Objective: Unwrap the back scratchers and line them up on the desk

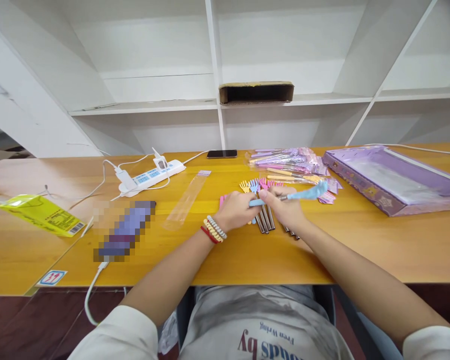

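Observation:
A blue back scratcher (303, 194) lies level across both my hands, its light blue head pointing right and its blue handle end to the left. My left hand (237, 211) is closed around the handle end. Fingers of my right hand (288, 207) grip it around the metal part near the middle. Beneath and behind my hands lie several more back scratchers (264, 220) with yellow, blue and pink hand-shaped heads and metal shafts, partly covered by my hands. To the left, a clear plastic sleeve (187, 200) rests flat on the table.
Packaged back scratchers (288, 161) are piled behind my hands. A purple box tray (360, 185) stands at right. On the left are a power strip (153, 176), a blurred-out phone (125, 230) on a cable and a yellow packet (41, 215). A black phone (222, 154) lies by the shelves.

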The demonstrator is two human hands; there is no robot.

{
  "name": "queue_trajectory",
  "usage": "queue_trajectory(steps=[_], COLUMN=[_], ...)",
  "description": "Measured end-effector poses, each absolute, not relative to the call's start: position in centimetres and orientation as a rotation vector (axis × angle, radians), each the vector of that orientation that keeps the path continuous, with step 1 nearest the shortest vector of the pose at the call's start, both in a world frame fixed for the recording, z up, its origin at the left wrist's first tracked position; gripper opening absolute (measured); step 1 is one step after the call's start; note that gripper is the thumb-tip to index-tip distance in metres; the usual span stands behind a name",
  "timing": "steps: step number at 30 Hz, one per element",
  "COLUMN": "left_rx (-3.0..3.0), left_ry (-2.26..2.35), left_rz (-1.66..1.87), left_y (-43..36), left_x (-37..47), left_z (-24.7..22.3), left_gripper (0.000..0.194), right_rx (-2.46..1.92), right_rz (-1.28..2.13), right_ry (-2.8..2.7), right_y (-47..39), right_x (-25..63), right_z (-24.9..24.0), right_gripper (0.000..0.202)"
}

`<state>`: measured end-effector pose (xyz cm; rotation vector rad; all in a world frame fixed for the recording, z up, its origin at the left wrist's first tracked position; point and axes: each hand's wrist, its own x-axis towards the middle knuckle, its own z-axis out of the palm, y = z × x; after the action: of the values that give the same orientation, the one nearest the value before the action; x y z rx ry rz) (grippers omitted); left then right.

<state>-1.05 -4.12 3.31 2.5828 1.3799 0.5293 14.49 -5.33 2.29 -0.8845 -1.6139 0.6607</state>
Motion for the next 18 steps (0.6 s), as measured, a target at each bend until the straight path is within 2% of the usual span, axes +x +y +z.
queue_trajectory(steps=[3, 7, 12, 18], left_rx=[2.517, 2.524, 2.631, 2.628], left_ry=[1.635, 1.800, 1.536, 0.916], left_rz=[0.515, 0.440, 0.477, 0.452], left_y=[-4.9, -5.6, -5.6, -5.8], left_x=[-0.1, 0.8, 1.1, 0.8], left_z=[3.1, 2.5, 2.7, 4.6], left_gripper=[0.032, 0.033, 0.027, 0.020], right_rx=[-0.754, -0.540, -0.528, -0.525], right_rz=[1.029, 1.361, 1.284, 1.070], right_ry=[-1.229, -1.003, -1.041, -1.196], right_y=[-4.2, -4.3, -6.1, -9.9], right_x=[14.2, 14.0, 13.8, 14.4], right_z=[2.2, 2.9, 4.5, 5.5], right_gripper=[0.035, 0.034, 0.019, 0.023])
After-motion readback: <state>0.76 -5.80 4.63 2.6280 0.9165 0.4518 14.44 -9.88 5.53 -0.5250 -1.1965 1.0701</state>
